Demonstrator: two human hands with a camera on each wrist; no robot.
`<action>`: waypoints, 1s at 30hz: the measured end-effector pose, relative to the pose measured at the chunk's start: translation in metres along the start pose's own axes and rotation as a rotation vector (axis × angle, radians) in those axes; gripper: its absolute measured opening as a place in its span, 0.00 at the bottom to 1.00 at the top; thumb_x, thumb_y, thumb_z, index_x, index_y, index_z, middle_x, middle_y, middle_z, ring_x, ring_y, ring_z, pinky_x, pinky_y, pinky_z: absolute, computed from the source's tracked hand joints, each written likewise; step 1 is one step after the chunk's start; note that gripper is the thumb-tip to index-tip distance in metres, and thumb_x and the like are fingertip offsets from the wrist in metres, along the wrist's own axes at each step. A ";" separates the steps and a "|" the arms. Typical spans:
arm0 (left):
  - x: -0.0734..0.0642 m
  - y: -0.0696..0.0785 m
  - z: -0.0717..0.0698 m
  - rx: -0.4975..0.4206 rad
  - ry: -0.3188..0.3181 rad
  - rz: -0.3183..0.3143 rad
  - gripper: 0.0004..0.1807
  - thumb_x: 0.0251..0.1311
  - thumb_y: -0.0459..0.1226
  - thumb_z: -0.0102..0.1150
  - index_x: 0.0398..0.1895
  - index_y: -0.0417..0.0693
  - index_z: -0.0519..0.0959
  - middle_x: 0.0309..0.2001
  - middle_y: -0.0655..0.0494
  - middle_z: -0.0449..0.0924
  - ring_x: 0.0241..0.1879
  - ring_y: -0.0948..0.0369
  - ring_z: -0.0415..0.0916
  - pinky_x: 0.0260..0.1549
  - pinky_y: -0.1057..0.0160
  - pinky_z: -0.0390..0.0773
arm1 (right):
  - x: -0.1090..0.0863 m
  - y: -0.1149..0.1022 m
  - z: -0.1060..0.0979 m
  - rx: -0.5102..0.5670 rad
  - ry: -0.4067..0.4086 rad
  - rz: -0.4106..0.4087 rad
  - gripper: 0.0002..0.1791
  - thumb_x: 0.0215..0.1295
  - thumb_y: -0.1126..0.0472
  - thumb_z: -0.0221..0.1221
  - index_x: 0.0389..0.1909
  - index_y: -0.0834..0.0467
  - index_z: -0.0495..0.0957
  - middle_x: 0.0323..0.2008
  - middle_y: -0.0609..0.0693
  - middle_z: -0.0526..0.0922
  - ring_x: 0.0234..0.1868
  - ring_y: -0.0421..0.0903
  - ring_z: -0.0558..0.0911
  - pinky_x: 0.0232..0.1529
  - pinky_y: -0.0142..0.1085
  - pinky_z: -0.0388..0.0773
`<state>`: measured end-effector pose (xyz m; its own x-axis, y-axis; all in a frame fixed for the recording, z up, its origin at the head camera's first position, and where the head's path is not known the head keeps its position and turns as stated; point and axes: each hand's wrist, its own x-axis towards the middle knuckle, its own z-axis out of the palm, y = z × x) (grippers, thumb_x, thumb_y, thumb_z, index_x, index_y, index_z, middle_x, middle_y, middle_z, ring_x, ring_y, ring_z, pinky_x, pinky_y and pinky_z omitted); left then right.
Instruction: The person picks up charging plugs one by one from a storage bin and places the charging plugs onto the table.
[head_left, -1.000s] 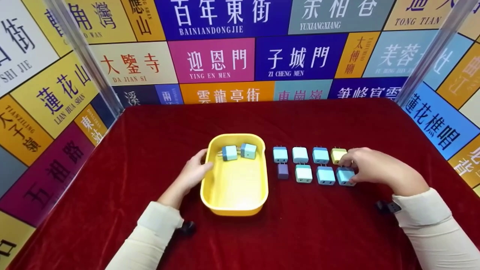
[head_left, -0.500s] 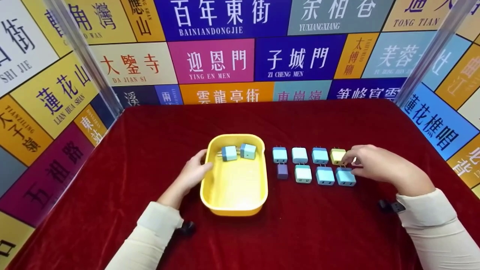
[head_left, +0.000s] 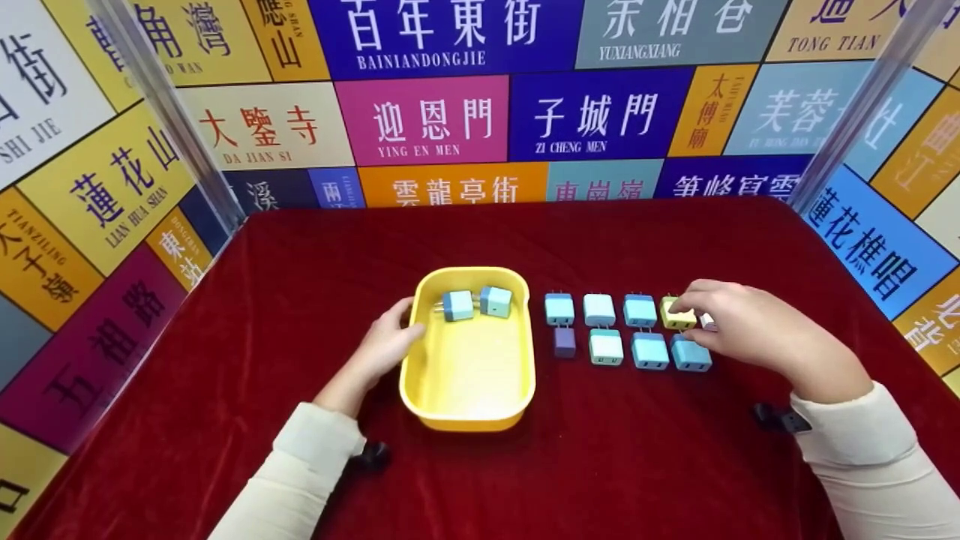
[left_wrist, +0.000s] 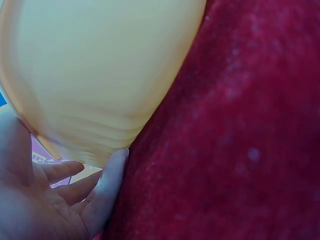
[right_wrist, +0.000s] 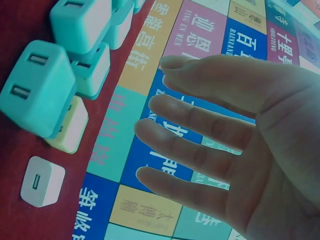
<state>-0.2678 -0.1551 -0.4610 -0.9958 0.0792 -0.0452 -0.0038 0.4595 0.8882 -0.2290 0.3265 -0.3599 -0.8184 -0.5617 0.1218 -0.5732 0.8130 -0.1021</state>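
My left hand (head_left: 385,343) holds the left side of a yellow plastic bin (head_left: 469,424), thumb over its rim and fingers along the outer wall. Two blue wall chargers (head_left: 459,306) lie inside at the far end. In the right wrist view my right hand (right_wrist: 210,145) has straight, spread fingers with nothing between them. From the head view it overlaps the right end of two rows of chargers. A yellow charger (head_left: 679,311) and a blue two-port charger (head_left: 691,354) are nearest its fingertips. A small white charger (right_wrist: 42,181) lies beneath it, partly hidden in the head view.
Several more chargers (head_left: 650,351) in pale blue and white stand in the rows right of the bin, with a small purple one (head_left: 565,343) at the left end. Dark red cloth (head_left: 585,465) covers the table. Colourful sign panels (head_left: 435,120) rise behind it.
My right hand has drawn back from the blue two-port charger, which now shows more fully, and shifted slightly toward the far side. The white charger peeks out beneath it. My left hand keeps its place.
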 end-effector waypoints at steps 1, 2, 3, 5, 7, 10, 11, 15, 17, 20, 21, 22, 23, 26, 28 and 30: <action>0.000 0.000 0.000 0.000 0.000 0.000 0.34 0.66 0.36 0.54 0.78 0.44 0.70 0.66 0.42 0.79 0.57 0.50 0.79 0.57 0.52 0.81 | 0.000 -0.002 -0.001 -0.006 0.005 -0.003 0.17 0.60 0.67 0.75 0.51 0.58 0.88 0.47 0.53 0.86 0.46 0.51 0.86 0.48 0.52 0.87; 0.000 0.000 0.000 0.000 0.000 -0.001 0.34 0.66 0.36 0.54 0.78 0.44 0.70 0.66 0.42 0.79 0.57 0.50 0.79 0.57 0.52 0.81 | 0.000 -0.004 -0.002 -0.013 0.012 -0.006 0.17 0.59 0.67 0.75 0.50 0.57 0.89 0.46 0.52 0.86 0.45 0.50 0.86 0.47 0.52 0.87; 0.000 0.000 0.000 0.001 0.001 -0.001 0.34 0.66 0.36 0.54 0.78 0.44 0.70 0.66 0.42 0.79 0.56 0.51 0.79 0.56 0.52 0.81 | 0.000 -0.006 -0.002 -0.019 0.020 -0.015 0.16 0.59 0.67 0.75 0.49 0.57 0.89 0.45 0.51 0.85 0.44 0.49 0.85 0.46 0.51 0.87; 0.000 0.000 0.000 0.000 0.002 -0.001 0.34 0.66 0.36 0.54 0.78 0.44 0.70 0.66 0.42 0.79 0.56 0.50 0.79 0.56 0.52 0.82 | 0.000 -0.009 -0.002 -0.023 0.034 -0.034 0.15 0.59 0.67 0.76 0.48 0.56 0.89 0.44 0.49 0.85 0.43 0.48 0.85 0.45 0.50 0.87; 0.000 0.000 0.000 -0.003 0.000 -0.002 0.34 0.66 0.36 0.54 0.78 0.44 0.69 0.66 0.42 0.78 0.57 0.50 0.79 0.56 0.52 0.82 | 0.000 -0.012 -0.002 -0.023 0.037 -0.045 0.15 0.59 0.66 0.76 0.47 0.55 0.89 0.43 0.48 0.84 0.43 0.46 0.84 0.45 0.49 0.87; 0.000 0.000 0.000 -0.009 -0.003 -0.005 0.34 0.66 0.35 0.54 0.78 0.43 0.69 0.67 0.42 0.78 0.57 0.50 0.79 0.56 0.52 0.82 | 0.002 -0.015 -0.001 -0.014 0.032 -0.056 0.14 0.60 0.66 0.76 0.47 0.55 0.89 0.44 0.47 0.84 0.43 0.46 0.84 0.44 0.49 0.87; 0.000 0.001 0.000 -0.011 -0.004 -0.007 0.34 0.66 0.35 0.54 0.78 0.44 0.69 0.67 0.42 0.78 0.57 0.50 0.79 0.56 0.52 0.82 | 0.002 -0.016 -0.001 -0.011 0.029 -0.054 0.14 0.60 0.66 0.75 0.47 0.55 0.89 0.44 0.48 0.84 0.43 0.46 0.84 0.45 0.49 0.86; 0.000 0.001 0.000 -0.010 -0.005 -0.012 0.34 0.67 0.36 0.54 0.79 0.44 0.68 0.67 0.42 0.77 0.57 0.50 0.79 0.56 0.52 0.82 | 0.003 -0.018 0.002 -0.010 0.029 -0.058 0.15 0.61 0.66 0.75 0.48 0.55 0.89 0.45 0.49 0.84 0.44 0.48 0.85 0.44 0.49 0.86; 0.000 0.001 0.001 -0.007 -0.004 -0.012 0.34 0.67 0.36 0.54 0.79 0.44 0.68 0.67 0.42 0.77 0.57 0.50 0.79 0.57 0.52 0.82 | 0.003 -0.019 0.004 -0.017 0.039 -0.069 0.15 0.60 0.66 0.75 0.48 0.55 0.89 0.45 0.49 0.84 0.43 0.47 0.84 0.43 0.48 0.87; 0.000 0.001 0.001 -0.001 -0.005 -0.012 0.35 0.67 0.36 0.54 0.79 0.44 0.68 0.68 0.42 0.77 0.58 0.50 0.78 0.58 0.51 0.81 | 0.003 -0.020 0.006 -0.026 0.058 -0.091 0.15 0.59 0.66 0.75 0.47 0.55 0.89 0.44 0.48 0.84 0.39 0.44 0.83 0.39 0.45 0.86; 0.000 0.001 0.002 -0.001 -0.006 -0.011 0.35 0.67 0.36 0.54 0.79 0.44 0.68 0.68 0.42 0.77 0.59 0.50 0.78 0.59 0.51 0.81 | 0.004 -0.021 0.006 -0.031 0.066 -0.096 0.15 0.59 0.67 0.76 0.47 0.54 0.89 0.44 0.47 0.84 0.38 0.43 0.82 0.38 0.44 0.85; 0.000 0.001 0.002 -0.001 -0.009 -0.012 0.35 0.68 0.36 0.54 0.79 0.44 0.68 0.68 0.42 0.77 0.59 0.50 0.78 0.59 0.51 0.80 | 0.004 -0.022 0.007 -0.034 0.069 -0.100 0.15 0.59 0.66 0.76 0.47 0.54 0.89 0.43 0.47 0.84 0.38 0.42 0.82 0.38 0.43 0.85; 0.001 0.001 0.002 0.000 -0.011 -0.013 0.35 0.68 0.37 0.54 0.79 0.44 0.68 0.68 0.42 0.77 0.59 0.50 0.78 0.59 0.51 0.80 | 0.005 -0.022 0.008 -0.034 0.072 -0.104 0.15 0.59 0.66 0.76 0.47 0.54 0.89 0.43 0.47 0.84 0.37 0.42 0.82 0.37 0.43 0.85; 0.001 0.001 0.001 -0.002 -0.015 -0.016 0.34 0.68 0.36 0.53 0.79 0.44 0.67 0.69 0.42 0.76 0.60 0.50 0.78 0.60 0.51 0.80 | 0.007 -0.026 0.010 -0.035 0.074 -0.113 0.14 0.60 0.65 0.76 0.47 0.54 0.89 0.43 0.47 0.84 0.37 0.42 0.82 0.38 0.42 0.85; 0.000 0.001 0.000 -0.004 -0.014 -0.018 0.34 0.69 0.36 0.53 0.79 0.44 0.68 0.69 0.42 0.76 0.60 0.50 0.78 0.60 0.51 0.80 | 0.010 -0.029 0.010 -0.031 0.067 -0.122 0.14 0.61 0.65 0.76 0.47 0.55 0.89 0.43 0.49 0.84 0.38 0.44 0.83 0.39 0.43 0.86; 0.000 0.000 0.000 -0.006 -0.015 -0.019 0.34 0.69 0.36 0.53 0.79 0.45 0.68 0.69 0.42 0.76 0.60 0.50 0.78 0.60 0.51 0.80 | 0.014 -0.032 0.009 -0.030 0.056 -0.124 0.13 0.62 0.64 0.75 0.47 0.55 0.89 0.43 0.49 0.84 0.39 0.45 0.83 0.39 0.43 0.86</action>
<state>-0.2680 -0.1550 -0.4608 -0.9941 0.0840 -0.0688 -0.0230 0.4559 0.8898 -0.2221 0.2914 -0.3638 -0.7373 -0.6492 0.1868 -0.6675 0.7427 -0.0531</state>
